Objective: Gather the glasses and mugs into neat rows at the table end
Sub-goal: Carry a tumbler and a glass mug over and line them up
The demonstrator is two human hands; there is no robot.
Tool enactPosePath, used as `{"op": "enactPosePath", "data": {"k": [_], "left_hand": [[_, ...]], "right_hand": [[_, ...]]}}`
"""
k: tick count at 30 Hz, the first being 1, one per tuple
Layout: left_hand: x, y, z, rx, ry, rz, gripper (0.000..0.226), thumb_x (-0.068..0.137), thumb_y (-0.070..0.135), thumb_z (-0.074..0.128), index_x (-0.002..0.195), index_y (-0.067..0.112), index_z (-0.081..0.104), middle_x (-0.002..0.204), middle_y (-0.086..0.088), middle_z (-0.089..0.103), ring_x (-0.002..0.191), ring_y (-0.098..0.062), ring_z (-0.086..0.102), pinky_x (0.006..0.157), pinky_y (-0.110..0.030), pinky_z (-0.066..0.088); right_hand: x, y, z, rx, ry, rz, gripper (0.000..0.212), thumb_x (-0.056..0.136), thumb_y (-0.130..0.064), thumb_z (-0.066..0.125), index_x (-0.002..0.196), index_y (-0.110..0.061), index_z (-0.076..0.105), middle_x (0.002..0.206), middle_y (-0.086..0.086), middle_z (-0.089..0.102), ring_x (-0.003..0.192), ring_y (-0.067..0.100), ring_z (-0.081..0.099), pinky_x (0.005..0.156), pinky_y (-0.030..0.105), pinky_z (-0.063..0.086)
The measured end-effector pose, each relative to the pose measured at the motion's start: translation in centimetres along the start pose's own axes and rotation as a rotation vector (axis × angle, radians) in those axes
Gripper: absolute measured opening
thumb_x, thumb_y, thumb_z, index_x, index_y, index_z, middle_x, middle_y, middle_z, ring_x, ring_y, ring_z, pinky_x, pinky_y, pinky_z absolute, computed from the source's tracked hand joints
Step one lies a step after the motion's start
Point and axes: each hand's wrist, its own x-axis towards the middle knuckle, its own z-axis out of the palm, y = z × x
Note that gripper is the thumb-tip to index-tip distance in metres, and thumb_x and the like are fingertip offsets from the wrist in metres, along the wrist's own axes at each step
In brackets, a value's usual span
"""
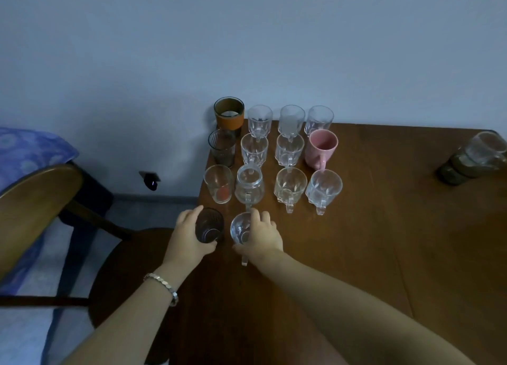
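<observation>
right hand (pixel 262 234) grips upright mug (pixel 241 230), handle nearward.

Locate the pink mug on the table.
In the head view the pink mug stands at the right end of the second row from the wall, behind a clear mug and right of another clear mug.

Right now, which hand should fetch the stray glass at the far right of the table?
Right. The stray glass sits far right, on the right hand's side; the left hand holds a dark glass at the table's left edge. The right must first release its clear mug.
</observation>
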Motion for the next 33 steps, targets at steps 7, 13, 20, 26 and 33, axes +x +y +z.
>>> {"op": "enactPosePath", "data": {"k": [7, 13, 20, 26, 33], "left_hand": [[0.0, -0.1, 0.1, 0.005, -0.015, -0.016, 0.084, 0.072, 0.002, 0.076, 0.144, 0.011, 0.034, 0.147, -0.009, 0.034, 0.133, -0.029, 0.04, 0.108, -0.04, 0.039], [-0.8, 2.8, 0.0, 0.356, -0.099, -0.041, 0.093, 0.079, 0.025, 0.073, 0.15, 0.012, 0.015, 0.158, -0.009, 0.014, 0.143, -0.032, 0.022, 0.115, -0.046, 0.026], [-3.2, 13.9, 4.7, 0.31, -0.27, 0.174, 0.035, 0.09, 0.023, 0.058, 0.123, 0.016, 0.058, 0.125, -0.003, 0.062, 0.113, -0.022, 0.059, 0.097, -0.035, 0.048], [-5.0, 23.6, 13.3, 0.381, -0.432, 0.32, 0.026, 0.093, 0.025, 0.05, 0.115, 0.02, 0.062, 0.117, -0.001, 0.067, 0.108, -0.02, 0.062, 0.094, -0.038, 0.051], [-4.8, 33.9, 23.1, 0.41, -0.449, 0.329, 0.027, 0.093, 0.027, 0.05, 0.117, 0.02, 0.06, 0.115, -0.001, 0.066, 0.102, -0.019, 0.063, 0.085, -0.03, 0.05]], "right_hand": [[-1.4, 1.4, 0.5, 0.092, -0.053, 0.0, 0.12, 0.072, -0.05, 0.074, 0.15, -0.015, -0.009, 0.158, 0.002, 0.015, 0.139, 0.022, 0.033, 0.107, 0.034, 0.041], [-4.3, 7.2, -3.6, -0.2, -0.39, 0.036, 0.067, 0.086, -0.048, 0.06, 0.138, -0.01, 0.04, 0.14, 0.01, 0.049, 0.124, 0.027, 0.051, 0.101, 0.037, 0.045], [-7.7, 17.2, -10.5, -0.292, -0.418, 0.201, 0.058, 0.093, -0.041, 0.052, 0.141, -0.011, 0.039, 0.144, 0.008, 0.046, 0.13, 0.027, 0.046, 0.104, 0.036, 0.041], [-10.9, 27.9, -17.4, -0.233, -0.278, 0.346, 0.057, 0.092, -0.041, 0.053, 0.139, -0.012, 0.04, 0.144, 0.007, 0.046, 0.129, 0.026, 0.046, 0.1, 0.032, 0.041], [-11.4, 40.9, -26.9, -0.217, -0.133, 0.387, 0.045, 0.093, -0.035, 0.053, 0.133, -0.015, 0.047, 0.133, 0.005, 0.054, 0.116, 0.024, 0.056, 0.091, 0.032, 0.048]]}}
